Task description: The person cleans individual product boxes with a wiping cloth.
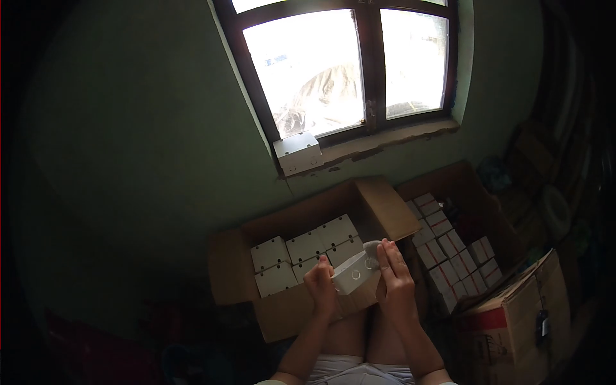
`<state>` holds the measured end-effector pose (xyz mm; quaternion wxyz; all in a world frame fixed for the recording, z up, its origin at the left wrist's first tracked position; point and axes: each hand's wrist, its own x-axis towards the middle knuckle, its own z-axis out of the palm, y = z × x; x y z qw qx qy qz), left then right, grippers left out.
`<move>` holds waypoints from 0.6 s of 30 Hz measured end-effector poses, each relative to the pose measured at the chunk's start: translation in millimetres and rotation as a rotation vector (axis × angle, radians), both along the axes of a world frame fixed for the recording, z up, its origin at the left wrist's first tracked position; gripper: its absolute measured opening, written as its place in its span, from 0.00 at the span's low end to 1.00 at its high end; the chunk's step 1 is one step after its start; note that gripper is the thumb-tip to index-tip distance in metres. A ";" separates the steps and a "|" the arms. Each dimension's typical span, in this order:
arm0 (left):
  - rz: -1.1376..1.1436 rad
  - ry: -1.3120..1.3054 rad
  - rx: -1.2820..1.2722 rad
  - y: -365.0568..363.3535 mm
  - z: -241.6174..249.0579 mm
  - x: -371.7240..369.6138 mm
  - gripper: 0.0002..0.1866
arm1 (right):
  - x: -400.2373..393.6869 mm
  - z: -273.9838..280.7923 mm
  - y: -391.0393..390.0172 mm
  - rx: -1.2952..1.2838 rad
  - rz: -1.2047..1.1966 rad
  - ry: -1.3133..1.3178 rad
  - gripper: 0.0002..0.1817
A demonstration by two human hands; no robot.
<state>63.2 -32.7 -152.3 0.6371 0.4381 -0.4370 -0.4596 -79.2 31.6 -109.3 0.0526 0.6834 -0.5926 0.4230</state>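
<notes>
A white box with round marks on its side [354, 277] is held up between my two hands, above the near edge of an open cardboard box [282, 312]. My left hand [321, 285] grips its left end, thumb up and fingers curled. At its right end is my right hand [395, 277], fingers stretched upward and close together, the palm side against or beside the box; a small grey-white piece shows near those fingertips. Several white boxes [269, 253] with dark dots at their edges sit in rows inside the cardboard box.
Another carton [491, 215] at the right holds several small white boxes with red lines [452, 242]. A closed carton [513, 321] stands at the lower right. One white box [298, 154] rests on the windowsill [391, 142]. Dark items lie at the lower left.
</notes>
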 end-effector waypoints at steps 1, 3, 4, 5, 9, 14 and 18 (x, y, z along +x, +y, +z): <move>-0.004 0.022 0.003 -1.4 -1.2 -1.3 0.27 | 1.5 1.8 -0.7 0.008 -0.012 0.005 0.31; -0.003 0.044 0.003 -7.6 -0.8 -6.7 0.27 | 13.1 -2.8 1.0 0.011 0.037 -0.001 0.30; -0.009 0.080 0.012 -12.1 0.7 -15.0 0.27 | 21.0 -3.2 2.9 0.012 0.039 0.000 0.30; -0.016 0.115 0.022 -13.4 0.8 -19.5 0.27 | 28.3 -2.7 5.6 -0.022 0.103 0.015 0.30; -0.062 0.004 -0.103 -13.5 2.7 -10.7 0.27 | 10.7 9.8 -5.4 -0.020 0.067 -0.071 0.30; 0.011 0.125 0.014 -19.1 9.3 -7.8 0.27 | 8.7 9.2 -10.6 -0.016 -0.043 -0.051 0.32; 0.034 -0.003 0.037 -20.3 15.2 -16.4 0.28 | 28.6 -2.7 -10.8 -0.031 0.099 -0.012 0.31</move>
